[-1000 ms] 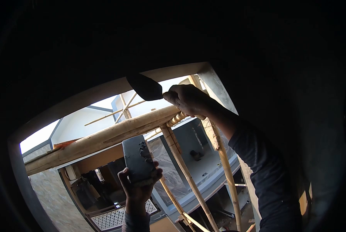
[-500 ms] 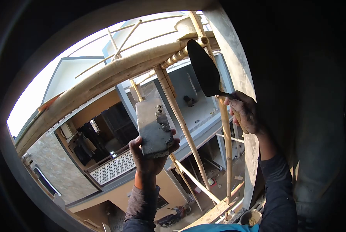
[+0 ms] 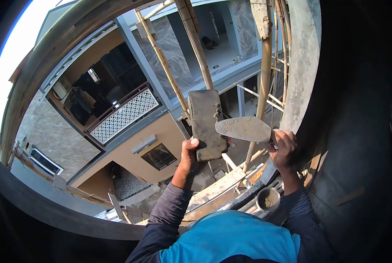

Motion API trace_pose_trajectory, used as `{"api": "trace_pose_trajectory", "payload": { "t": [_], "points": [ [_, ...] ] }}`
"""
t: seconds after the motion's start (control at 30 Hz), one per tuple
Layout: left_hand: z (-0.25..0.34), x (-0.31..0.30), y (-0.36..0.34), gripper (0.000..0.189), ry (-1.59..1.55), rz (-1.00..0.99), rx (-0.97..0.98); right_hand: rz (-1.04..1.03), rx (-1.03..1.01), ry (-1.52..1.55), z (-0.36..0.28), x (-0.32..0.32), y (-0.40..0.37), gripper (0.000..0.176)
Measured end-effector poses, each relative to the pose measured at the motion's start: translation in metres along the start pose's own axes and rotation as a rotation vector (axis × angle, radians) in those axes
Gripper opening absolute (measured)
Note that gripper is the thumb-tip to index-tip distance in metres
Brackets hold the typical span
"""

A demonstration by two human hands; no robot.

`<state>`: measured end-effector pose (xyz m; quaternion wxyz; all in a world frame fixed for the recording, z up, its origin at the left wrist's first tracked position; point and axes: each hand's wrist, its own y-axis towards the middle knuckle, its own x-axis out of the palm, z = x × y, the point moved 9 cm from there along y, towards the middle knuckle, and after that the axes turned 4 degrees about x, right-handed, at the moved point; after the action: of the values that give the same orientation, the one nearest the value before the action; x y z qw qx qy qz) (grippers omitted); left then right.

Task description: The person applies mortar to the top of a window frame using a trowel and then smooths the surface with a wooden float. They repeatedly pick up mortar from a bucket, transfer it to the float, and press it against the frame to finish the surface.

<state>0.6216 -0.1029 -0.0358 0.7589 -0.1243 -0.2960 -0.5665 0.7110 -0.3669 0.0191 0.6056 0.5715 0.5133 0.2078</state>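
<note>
A grey brick [image 3: 204, 120] with a patch of mortar on its right edge is held up in my left hand [image 3: 189, 160], the thumb on its near face. My right hand [image 3: 284, 148] is closed around the handle of a trowel [image 3: 244, 129]. The trowel's mortar-smeared blade points left, its tip close to the brick's right side. Whether tip and brick touch, I cannot tell.
Bamboo poles [image 3: 264, 79] stand beyond the opening, with a concrete pillar [image 3: 304, 61] on the right. A bucket [image 3: 268, 200] with some mortar sits below my right hand. Wooden planks [image 3: 218, 189] lie outside the opening. Houses are across the gap.
The view has tipped downward. The trowel has come down from upright to nearly level, its blade now beside the brick. My left hand still holds the brick.
</note>
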Motion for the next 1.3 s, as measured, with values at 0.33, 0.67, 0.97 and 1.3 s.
{"api": "trace_pose_trajectory", "payload": {
  "t": [0.33, 0.67, 0.97, 1.3],
  "points": [
    [-0.007, 0.022, -0.013, 0.084, 0.05, -0.193, -0.049, 0.144, -0.121, -0.01, 0.014, 0.0, 0.006, 0.027],
    [-0.013, -0.006, -0.017, 0.083, 0.211, -0.13, 0.057, 0.259, 0.11, 0.005, 0.072, -0.01, 0.031, 0.048],
    [-0.03, -0.066, -0.013, 0.072, -0.146, 0.173, 0.348, 0.451, 0.395, 0.855, 0.146, -0.059, 0.185, 0.033],
    [-0.061, -0.132, -0.024, 0.072, -0.183, 0.234, 0.238, 0.205, 0.448, 1.08, 0.14, -0.15, 0.305, 0.022]
  ]
}}
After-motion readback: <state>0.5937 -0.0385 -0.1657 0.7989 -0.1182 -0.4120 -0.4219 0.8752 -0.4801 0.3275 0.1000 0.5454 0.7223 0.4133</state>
